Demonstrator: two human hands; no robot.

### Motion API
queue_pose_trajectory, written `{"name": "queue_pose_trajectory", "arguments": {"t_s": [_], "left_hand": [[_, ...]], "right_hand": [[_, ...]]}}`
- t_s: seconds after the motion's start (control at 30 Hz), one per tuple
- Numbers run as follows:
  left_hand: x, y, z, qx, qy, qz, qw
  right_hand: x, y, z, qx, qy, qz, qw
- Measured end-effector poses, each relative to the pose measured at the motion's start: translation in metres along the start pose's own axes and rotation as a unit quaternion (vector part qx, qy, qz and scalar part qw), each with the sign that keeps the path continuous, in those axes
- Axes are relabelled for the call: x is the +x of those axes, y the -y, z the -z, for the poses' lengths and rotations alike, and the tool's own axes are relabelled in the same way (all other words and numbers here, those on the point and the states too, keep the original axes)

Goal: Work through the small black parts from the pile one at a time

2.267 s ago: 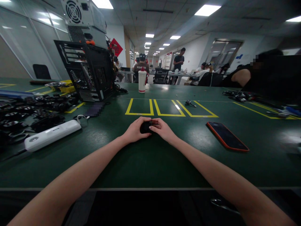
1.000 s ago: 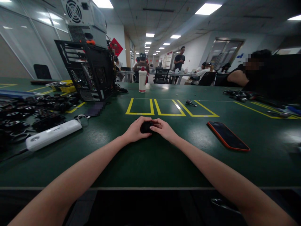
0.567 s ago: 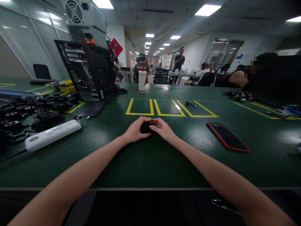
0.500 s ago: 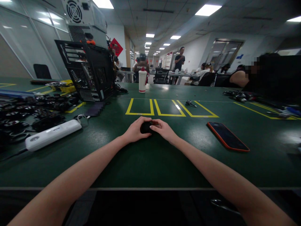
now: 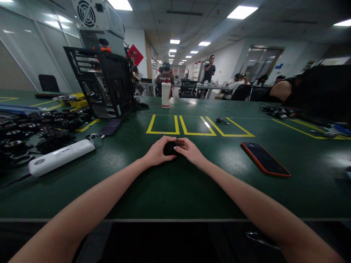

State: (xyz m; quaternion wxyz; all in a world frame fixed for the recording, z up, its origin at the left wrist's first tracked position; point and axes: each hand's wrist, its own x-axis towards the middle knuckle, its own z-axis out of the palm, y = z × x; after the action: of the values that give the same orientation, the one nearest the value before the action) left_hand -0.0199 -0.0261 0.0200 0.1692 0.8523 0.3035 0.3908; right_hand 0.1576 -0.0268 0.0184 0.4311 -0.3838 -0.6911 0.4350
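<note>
A small dark rounded object (image 5: 169, 148) is between my hands just above or on the green table (image 5: 164, 190); its exact kind I cannot make out. My left hand (image 5: 158, 151) curls around its left side, thumb below and fingers over the top. From the right, my right hand (image 5: 189, 149) pinches at its edge with thumb and fingers. Beyond the hands, yellow tape (image 5: 163, 133) marks several boxes on the tabletop. A small black part with a metal shaft (image 5: 222, 121) lies at the right-hand box.
A phone in an orange case (image 5: 265, 159) lies to the right. On the left are a white power strip (image 5: 62, 156), a heap of black parts (image 5: 35, 128) and an open computer case (image 5: 109, 80). A white bottle (image 5: 166, 95) stands farther back. People are in the background.
My right hand has shifted very slightly left at the dark object. My left hand keeps its grip. In the background, the standing person has raised a hand.
</note>
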Motion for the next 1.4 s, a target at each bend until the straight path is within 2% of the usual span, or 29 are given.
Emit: {"name": "queue_pose_trajectory", "arguments": {"t_s": [0.07,0.23,0.43,0.53,0.63,0.83,1.03,1.17,1.23,1.4], "left_hand": [[-0.0004,0.0010,-0.0011,-0.001,-0.002,0.000,1.000],[-0.0011,0.0013,-0.0017,0.000,-0.007,-0.001,1.000],[-0.0004,-0.0010,0.0008,0.001,0.002,0.002,1.000],[-0.0002,-0.0014,0.0010,-0.003,0.001,0.006,1.000],[-0.0004,-0.0015,0.0008,-0.002,0.002,0.002,1.000],[-0.0007,0.0004,-0.0004,-0.001,-0.004,0.005,1.000],[0.0003,-0.0006,0.0003,0.001,0.004,0.014,1.000],[0.0003,0.0006,-0.0007,-0.002,0.003,0.013,1.000],[-0.0001,0.0016,-0.0012,-0.001,0.002,0.010,1.000],[-0.0006,0.0020,-0.0017,-0.002,-0.004,0.011,1.000]], "right_hand": [[0.0008,-0.0017,0.0009,0.003,0.011,-0.011,1.000],[-0.0006,-0.0046,0.0018,0.004,0.039,0.040,0.998],[0.0000,-0.0037,0.0001,-0.014,0.003,0.047,0.999],[0.0008,-0.0021,0.0001,-0.011,-0.009,0.025,1.000],[0.0000,0.0002,0.0012,-0.009,0.008,0.005,1.000],[-0.0040,0.0026,0.0011,0.001,0.031,0.048,0.998],[-0.0021,0.0023,-0.0010,-0.012,-0.001,0.050,0.999],[0.0008,-0.0002,-0.0008,-0.010,-0.019,0.013,1.000],[0.0010,-0.0010,-0.0001,-0.006,-0.007,0.008,1.000],[-0.0020,-0.0007,0.0016,0.017,0.028,0.047,0.998]]}}
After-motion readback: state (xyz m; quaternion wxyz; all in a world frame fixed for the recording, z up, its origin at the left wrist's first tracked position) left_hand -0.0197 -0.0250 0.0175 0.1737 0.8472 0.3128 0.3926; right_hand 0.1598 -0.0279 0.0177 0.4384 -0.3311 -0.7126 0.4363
